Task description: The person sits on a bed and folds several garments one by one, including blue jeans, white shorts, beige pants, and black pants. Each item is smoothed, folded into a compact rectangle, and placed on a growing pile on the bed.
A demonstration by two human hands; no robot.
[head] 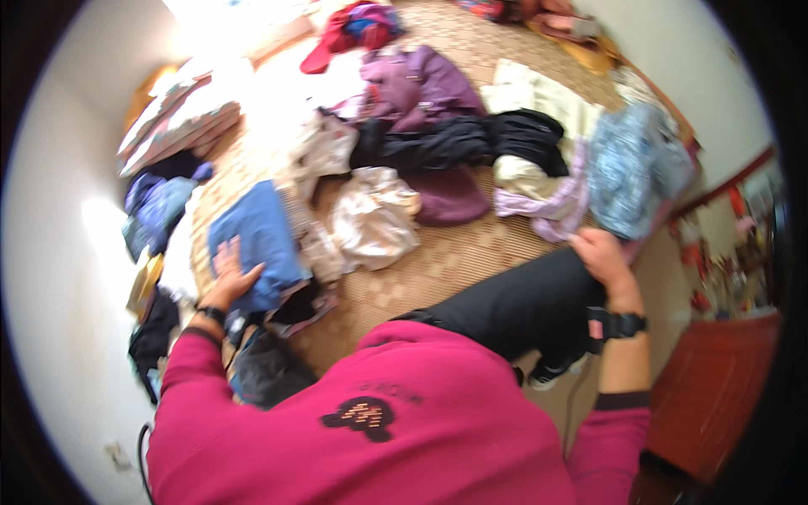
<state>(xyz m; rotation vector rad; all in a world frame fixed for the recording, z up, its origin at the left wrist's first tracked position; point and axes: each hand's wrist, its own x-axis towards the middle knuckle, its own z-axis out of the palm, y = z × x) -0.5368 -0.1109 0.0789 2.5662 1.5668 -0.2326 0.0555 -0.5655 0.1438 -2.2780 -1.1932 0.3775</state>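
My left hand [235, 276] lies flat, fingers spread, on a folded blue garment [252, 221]. My right hand [600, 254] is by the knee of my black trousers [517, 303], its fingers curled; whether they grip anything is hidden. Just beyond it are a lavender cloth [555, 211] and a clear bluish plastic bag [631, 170]. Between my hands, a crumpled pale satin cloth [375, 218] sits beside a plum-coloured cloth [448, 196]. A dark grey garment [268, 369] lies near my left forearm.
Clothes lie about a patterned woven mat [404, 290], among them a purple jacket [423, 88], black garments [435, 142] and cream cloth [536, 88]. Folded striped bedding [183, 120] is by the left wall [69, 240]. A red cabinet [713, 385] stands at right.
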